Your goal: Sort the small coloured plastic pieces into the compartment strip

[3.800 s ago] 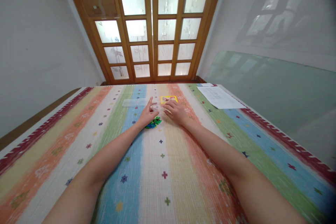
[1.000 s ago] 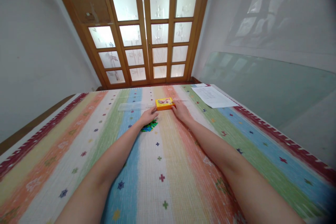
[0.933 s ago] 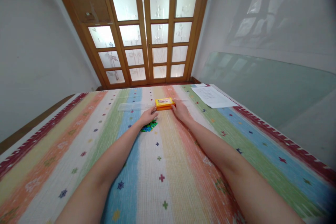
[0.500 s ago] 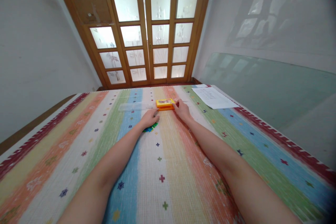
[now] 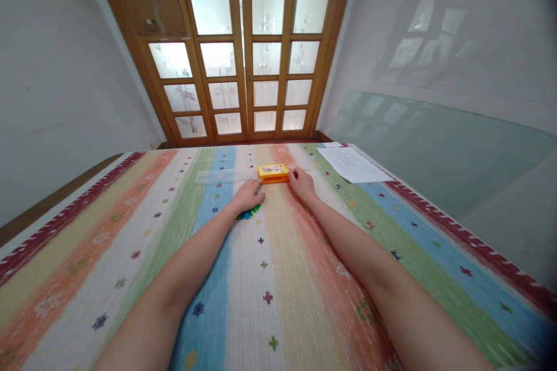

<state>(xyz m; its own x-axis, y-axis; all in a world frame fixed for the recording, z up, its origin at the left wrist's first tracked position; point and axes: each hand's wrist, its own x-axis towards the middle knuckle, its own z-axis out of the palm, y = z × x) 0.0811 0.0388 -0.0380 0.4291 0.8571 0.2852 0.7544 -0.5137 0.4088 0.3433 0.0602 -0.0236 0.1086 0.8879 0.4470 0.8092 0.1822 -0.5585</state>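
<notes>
A small yellow-orange box point(image 5: 272, 173) lies on the striped cloth point(image 5: 270, 278) at arm's reach, its orange side facing me. My right hand point(image 5: 301, 182) is at the box's right end, fingers closed against it. My left hand point(image 5: 248, 194) lies palm down on the cloth with its fingers stretched toward the box's left end, holding nothing. Under its wrist sits a little heap of green and blue pieces point(image 5: 247, 214), partly hidden by the hand.
A clear plastic tray point(image 5: 217, 177) lies left of the box. A printed sheet of paper point(image 5: 352, 163) rests at the far right of the cloth. Wooden glazed doors point(image 5: 252, 58) stand behind; a glass panel point(image 5: 435, 145) leans on the right wall.
Since 3.8 s ago the box has moved farther from me and shows its orange side. My left forefinger, then pointing, now lies down. In the last second the hands barely move.
</notes>
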